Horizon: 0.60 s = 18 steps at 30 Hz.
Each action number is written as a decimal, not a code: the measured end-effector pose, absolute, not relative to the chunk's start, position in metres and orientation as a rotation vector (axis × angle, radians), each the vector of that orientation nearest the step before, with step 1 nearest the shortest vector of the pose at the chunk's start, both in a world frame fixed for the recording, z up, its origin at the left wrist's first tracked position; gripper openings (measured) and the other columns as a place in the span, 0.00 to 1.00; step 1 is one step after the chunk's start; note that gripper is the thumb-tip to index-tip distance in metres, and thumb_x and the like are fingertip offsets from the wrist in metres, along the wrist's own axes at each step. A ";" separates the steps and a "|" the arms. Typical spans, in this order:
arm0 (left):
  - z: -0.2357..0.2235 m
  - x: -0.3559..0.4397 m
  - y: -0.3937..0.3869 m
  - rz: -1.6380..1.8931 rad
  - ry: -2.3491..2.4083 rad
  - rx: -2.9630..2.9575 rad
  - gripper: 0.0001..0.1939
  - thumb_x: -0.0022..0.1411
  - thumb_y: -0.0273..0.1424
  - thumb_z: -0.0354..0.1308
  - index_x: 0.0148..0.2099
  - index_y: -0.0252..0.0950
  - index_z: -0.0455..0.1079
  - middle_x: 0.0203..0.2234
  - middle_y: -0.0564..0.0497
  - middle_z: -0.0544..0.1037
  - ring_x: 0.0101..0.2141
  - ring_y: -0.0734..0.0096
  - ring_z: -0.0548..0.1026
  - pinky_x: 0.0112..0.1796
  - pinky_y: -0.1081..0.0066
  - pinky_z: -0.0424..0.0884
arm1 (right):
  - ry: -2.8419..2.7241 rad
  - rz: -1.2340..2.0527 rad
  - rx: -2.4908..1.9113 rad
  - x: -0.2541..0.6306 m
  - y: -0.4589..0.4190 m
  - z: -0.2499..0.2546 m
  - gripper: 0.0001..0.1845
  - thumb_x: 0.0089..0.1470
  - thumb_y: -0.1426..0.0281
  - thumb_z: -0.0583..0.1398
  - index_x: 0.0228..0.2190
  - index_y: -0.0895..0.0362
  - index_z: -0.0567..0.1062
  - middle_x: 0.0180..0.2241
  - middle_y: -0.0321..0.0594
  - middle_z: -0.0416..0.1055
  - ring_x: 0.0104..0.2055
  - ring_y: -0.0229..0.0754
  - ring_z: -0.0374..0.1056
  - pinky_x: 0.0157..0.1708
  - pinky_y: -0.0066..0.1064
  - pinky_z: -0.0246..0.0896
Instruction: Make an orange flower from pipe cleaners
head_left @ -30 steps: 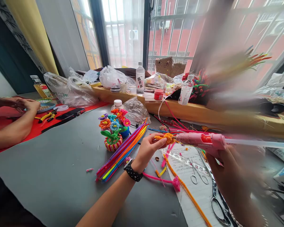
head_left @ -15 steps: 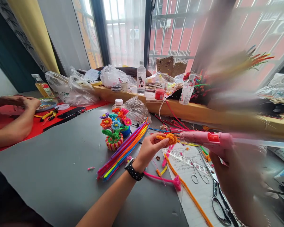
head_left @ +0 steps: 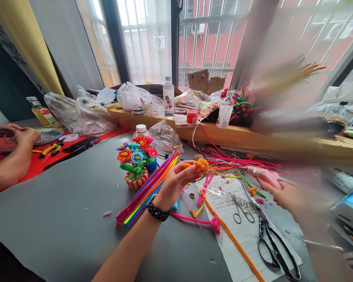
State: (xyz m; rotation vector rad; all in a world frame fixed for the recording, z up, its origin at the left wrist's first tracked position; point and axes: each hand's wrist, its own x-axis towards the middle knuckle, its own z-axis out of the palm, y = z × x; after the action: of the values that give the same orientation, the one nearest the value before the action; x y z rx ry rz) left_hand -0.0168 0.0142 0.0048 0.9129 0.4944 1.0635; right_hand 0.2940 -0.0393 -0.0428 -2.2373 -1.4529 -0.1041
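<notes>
My left hand (head_left: 174,182) pinches an orange pipe-cleaner flower (head_left: 201,166) between thumb and fingers. To its right, my right hand (head_left: 282,196) is wrapped round a pink hot glue gun (head_left: 264,175); the nozzle points left and stands apart from the flower. Part of the right hand and forearm is blurred. Below the hands lie small scissors (head_left: 243,209), large black-handled scissors (head_left: 272,243) and a long orange pipe cleaner (head_left: 235,241) on a printed sheet of paper (head_left: 220,211). A pink pipe cleaner with a flower head (head_left: 215,224) lies beside the sheet.
Left of my hand are a bundle of coloured pipe cleaners (head_left: 144,196) and a small pot of pipe-cleaner flowers (head_left: 137,178). Water bottles (head_left: 168,98) and plastic bags line the wooden ledge (head_left: 153,121). At far left, another person's hands (head_left: 25,137) work over a red cloth.
The glue gun has moved away from the orange flower, to the right and slightly down, with my right hand. My left hand still holds the flower. The whole view has shifted a little.
</notes>
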 end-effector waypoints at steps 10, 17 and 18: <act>0.000 -0.011 0.007 0.951 0.472 0.978 0.10 0.49 0.30 0.60 0.36 0.34 0.71 0.34 0.49 0.76 0.36 0.69 0.74 0.41 0.70 0.69 | -1.615 -0.238 -1.991 0.247 -0.048 -0.028 0.29 0.45 0.50 0.53 0.41 0.59 0.69 0.41 0.50 0.68 0.44 0.51 0.64 0.38 0.40 0.60; 0.010 -0.005 -0.010 0.883 0.491 1.053 0.10 0.48 0.30 0.61 0.35 0.33 0.71 0.32 0.50 0.76 0.35 0.69 0.74 0.39 0.71 0.69 | -1.846 -0.221 -1.253 0.171 -0.067 0.012 0.26 0.45 0.61 0.60 0.47 0.51 0.65 0.42 0.41 0.65 0.44 0.44 0.63 0.41 0.35 0.61; 0.011 -0.005 -0.012 0.883 0.491 1.058 0.10 0.48 0.30 0.61 0.35 0.33 0.71 0.32 0.50 0.76 0.35 0.70 0.74 0.38 0.71 0.69 | -1.843 -0.240 -1.238 0.168 -0.068 0.011 0.27 0.45 0.62 0.61 0.48 0.51 0.65 0.42 0.41 0.65 0.44 0.44 0.63 0.41 0.35 0.61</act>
State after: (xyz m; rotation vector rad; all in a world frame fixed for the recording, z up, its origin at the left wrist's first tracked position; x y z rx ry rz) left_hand -0.0048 -0.0119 0.0108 1.0580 0.4907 0.8828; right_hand 0.1676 -0.0680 0.0111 -1.2380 -1.8427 -0.2402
